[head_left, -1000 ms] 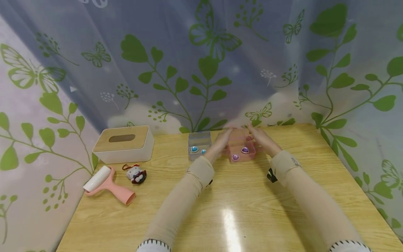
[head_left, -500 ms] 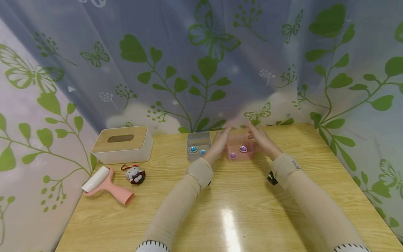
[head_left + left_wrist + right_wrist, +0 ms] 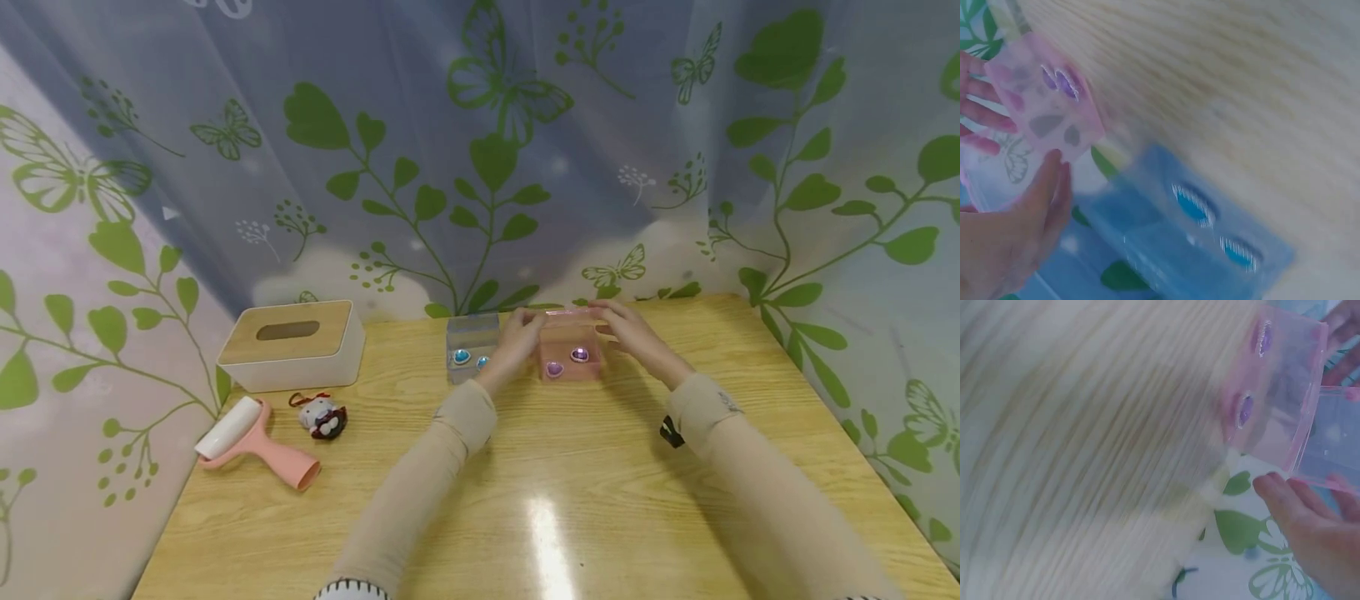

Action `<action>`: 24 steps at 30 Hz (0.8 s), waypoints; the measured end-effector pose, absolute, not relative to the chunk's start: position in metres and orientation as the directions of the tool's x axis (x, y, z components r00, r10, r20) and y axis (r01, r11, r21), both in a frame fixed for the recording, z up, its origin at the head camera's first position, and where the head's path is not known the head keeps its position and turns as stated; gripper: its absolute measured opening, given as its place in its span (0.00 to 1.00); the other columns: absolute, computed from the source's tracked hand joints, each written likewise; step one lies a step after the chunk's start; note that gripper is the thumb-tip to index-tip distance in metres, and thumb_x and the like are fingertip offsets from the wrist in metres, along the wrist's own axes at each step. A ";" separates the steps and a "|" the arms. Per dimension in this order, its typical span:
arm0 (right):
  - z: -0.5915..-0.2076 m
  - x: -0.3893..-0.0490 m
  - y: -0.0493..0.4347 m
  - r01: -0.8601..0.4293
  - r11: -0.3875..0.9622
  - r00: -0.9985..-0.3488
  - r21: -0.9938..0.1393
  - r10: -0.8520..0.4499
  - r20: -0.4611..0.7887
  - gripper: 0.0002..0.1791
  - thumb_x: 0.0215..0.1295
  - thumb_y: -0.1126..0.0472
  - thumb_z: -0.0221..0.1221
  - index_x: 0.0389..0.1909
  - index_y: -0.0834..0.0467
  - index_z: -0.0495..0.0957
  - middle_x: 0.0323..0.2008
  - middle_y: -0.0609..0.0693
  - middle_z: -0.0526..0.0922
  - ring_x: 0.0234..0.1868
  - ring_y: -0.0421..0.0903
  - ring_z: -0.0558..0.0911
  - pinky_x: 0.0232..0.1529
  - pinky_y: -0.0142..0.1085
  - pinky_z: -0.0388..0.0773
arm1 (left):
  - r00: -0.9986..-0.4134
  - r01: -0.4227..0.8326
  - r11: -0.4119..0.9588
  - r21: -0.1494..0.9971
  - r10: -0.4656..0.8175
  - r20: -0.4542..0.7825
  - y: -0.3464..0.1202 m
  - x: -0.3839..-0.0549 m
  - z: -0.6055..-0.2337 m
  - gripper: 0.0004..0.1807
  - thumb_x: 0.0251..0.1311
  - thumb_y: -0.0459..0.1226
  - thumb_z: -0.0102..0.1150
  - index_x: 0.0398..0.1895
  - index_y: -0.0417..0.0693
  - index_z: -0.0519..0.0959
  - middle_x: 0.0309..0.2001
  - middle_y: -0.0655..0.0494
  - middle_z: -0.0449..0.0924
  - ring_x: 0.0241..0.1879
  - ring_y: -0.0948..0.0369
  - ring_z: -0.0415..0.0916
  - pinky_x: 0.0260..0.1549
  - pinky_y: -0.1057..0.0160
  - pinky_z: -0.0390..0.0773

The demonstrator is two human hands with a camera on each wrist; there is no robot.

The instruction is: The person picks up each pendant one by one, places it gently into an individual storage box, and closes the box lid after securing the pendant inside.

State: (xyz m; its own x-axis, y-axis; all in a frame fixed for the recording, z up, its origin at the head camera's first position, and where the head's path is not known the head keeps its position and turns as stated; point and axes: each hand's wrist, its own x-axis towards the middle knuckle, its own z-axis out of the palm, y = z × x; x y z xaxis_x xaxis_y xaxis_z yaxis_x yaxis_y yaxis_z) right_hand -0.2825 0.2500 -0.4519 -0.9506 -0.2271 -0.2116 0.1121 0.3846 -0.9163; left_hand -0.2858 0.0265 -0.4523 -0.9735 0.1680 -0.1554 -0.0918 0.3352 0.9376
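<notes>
A small clear pink box [image 3: 588, 370] stands at the back of the table with its lid [image 3: 573, 315] raised. Inside it are two purple gem-like pieces [image 3: 580, 354] with beaded silver rims. My left hand [image 3: 517, 340] is at the lid's left edge, fingers bent slightly toward it. On the other side, my right hand [image 3: 633, 335] reaches the lid's right corner with fingers spread and extended. Seen from the right wrist, the fingertips of my right hand [image 3: 1316, 525] lie along the lid's edge. Left of the pink box stands a clear blue box [image 3: 474, 337] holding two blue gem-like pieces [image 3: 461, 357].
A white tissue box [image 3: 292, 375] with a wooden top stands at the back left. Before it lie a small figure charm [image 3: 322, 417] with a red cord and a pink-handled lint roller [image 3: 258, 437]. A leaf-patterned curtain [image 3: 420, 250] hangs behind the table.
Both hands have gone from upright, straight fingers beside the pink box to fingers bent in at its lid's edges. The right forearm has shifted slightly right. The boxes stay about where they were.
</notes>
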 end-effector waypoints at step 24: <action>-0.481 -0.260 0.259 -0.313 0.687 -0.907 -0.656 -0.420 -0.007 0.34 0.85 0.57 0.49 0.84 0.62 0.52 0.84 0.67 0.44 0.82 0.72 0.52 0.82 0.67 0.48 | -0.935 0.322 0.763 0.560 0.349 0.062 0.027 -0.264 -0.474 0.26 0.79 0.39 0.55 0.75 0.42 0.70 0.73 0.41 0.73 0.65 0.46 0.80 0.68 0.52 0.81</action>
State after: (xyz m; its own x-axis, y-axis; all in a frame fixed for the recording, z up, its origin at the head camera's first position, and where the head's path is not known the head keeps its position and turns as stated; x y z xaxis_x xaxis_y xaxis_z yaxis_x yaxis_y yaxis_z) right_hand -0.2602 0.2592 -0.4813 -0.9073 -0.4204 -0.0069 -0.3132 0.6868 -0.6559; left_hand -0.2639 0.0268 -0.4744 -0.9351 0.3489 0.0623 0.3221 0.7632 0.5602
